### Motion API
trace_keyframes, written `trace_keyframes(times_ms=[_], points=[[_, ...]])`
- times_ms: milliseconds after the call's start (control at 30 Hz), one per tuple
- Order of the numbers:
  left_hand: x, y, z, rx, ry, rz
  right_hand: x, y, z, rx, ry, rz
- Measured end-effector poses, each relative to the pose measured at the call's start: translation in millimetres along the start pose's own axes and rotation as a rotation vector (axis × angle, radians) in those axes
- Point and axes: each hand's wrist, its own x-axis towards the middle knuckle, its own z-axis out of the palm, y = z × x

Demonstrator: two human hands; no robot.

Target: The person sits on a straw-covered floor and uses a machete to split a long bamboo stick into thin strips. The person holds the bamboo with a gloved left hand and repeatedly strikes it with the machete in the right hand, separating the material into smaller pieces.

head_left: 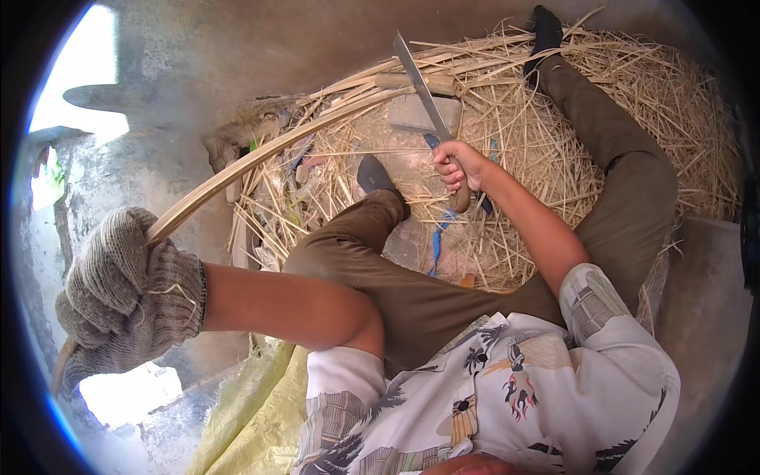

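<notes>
Strip: I have the strip (277,147) on the left, its long axis slanting from the lower-left rim up and right, far end near the block (404,117).
Strip shape: pale, woody, gently bowed, smooth-faced.
Left hand: the left hand (127,277), in ribbed grey knit, is curled round the strip near its close end.
Knife: the knife (430,103) points away from the wearer, leaning slightly left; its straight metal blade crosses by the strip's far end, contact unclear to me.
Right hand: the right hand (461,165), bare, is wrapped round the wooden handle.
Block: grey, flat-faced, a rounded wooden piece (437,84) beside it.
Ground: dry, tangled shavings (633,103).
Sack: creased, yellow-green sack (261,419).
</notes>
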Motion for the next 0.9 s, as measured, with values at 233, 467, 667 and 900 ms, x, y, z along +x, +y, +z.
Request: trace_keyframes(times_ms=[233,467,667,900], points=[[0,-23,-9,0.015,0.102,-0.104,-3,4,2,-0.953,0.562,-0.288],[-9,13,-3,-0.004,-0.054,-0.006,-13,-7,46,-1.323,0.789,-0.577],[-28,37,27,0.120,0.222,0.275,1,-9,-23,-1.212,0.908,-0.552],[-21,40,-15,0.165,0.181,0.194,-12,-20,46,0.236,-0.318,-0.100]])
